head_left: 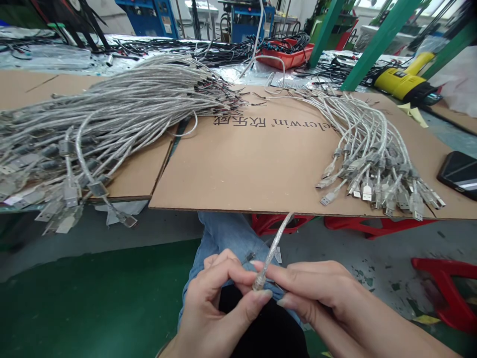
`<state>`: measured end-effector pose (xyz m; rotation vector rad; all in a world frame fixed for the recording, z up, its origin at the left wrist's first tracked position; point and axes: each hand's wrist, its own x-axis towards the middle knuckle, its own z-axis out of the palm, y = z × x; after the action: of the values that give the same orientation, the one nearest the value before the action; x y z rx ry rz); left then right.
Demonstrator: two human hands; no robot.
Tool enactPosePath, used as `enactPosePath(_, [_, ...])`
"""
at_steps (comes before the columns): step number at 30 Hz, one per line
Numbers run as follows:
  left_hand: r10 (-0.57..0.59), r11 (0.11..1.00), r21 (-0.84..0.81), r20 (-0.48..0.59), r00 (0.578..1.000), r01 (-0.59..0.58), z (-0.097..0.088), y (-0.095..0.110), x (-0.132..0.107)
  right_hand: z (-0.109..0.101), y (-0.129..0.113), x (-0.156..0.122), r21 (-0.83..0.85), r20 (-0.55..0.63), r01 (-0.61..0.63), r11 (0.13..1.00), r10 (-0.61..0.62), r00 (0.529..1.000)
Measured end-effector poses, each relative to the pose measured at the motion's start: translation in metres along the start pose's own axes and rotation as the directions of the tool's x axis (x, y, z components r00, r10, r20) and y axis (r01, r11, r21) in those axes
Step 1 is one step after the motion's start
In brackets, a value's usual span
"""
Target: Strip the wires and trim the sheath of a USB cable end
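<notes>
I see both hands low in the near centre, over my lap and below the tabletop [261,164] edge. My left hand [212,303] and right hand [320,293] meet around one translucent cable [274,248]. The cable end sits right where the fingertips come together: left thumb [257,301] pressed under it, left index finger curled over from the left, right index finger [276,272] laid along it from the right. Both sets of fingers are narrow, pinched onto the cable end; the rest of each hand is curled in. From the pinch the cable rises up and to the right, toward the near edge of the cardboard sheet [242,169] that covers the tabletop. A thin dark wire [249,257] pokes out just left of the cable, above the left fingers; I cannot tell what it joins to. On the left of the tabletop lies a large heap of cables [112,114], plug ends hanging over the near edge. On the right is a smaller, fanned row of cables [368,154], plugs pointing near. At the far right edge a dark phone [460,173] lies flat. Far right, a yellow heat gun [404,79]. Far centre, a red tray [288,54] amid black wires. Red stools [445,293] stand on the floor at right.
</notes>
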<state>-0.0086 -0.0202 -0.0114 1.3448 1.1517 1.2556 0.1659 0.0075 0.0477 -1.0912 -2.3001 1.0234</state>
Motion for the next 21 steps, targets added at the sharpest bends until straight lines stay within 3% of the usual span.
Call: enactPosePath(21, [0.030, 0.998, 0.051, 0.019, 0.999, -0.031, -0.0015, 0.0011, 0.0002, -0.0036, -0.0043, 0.0013, -0.008, -0.003, 0.011, 1.000, -0.011, 1.000])
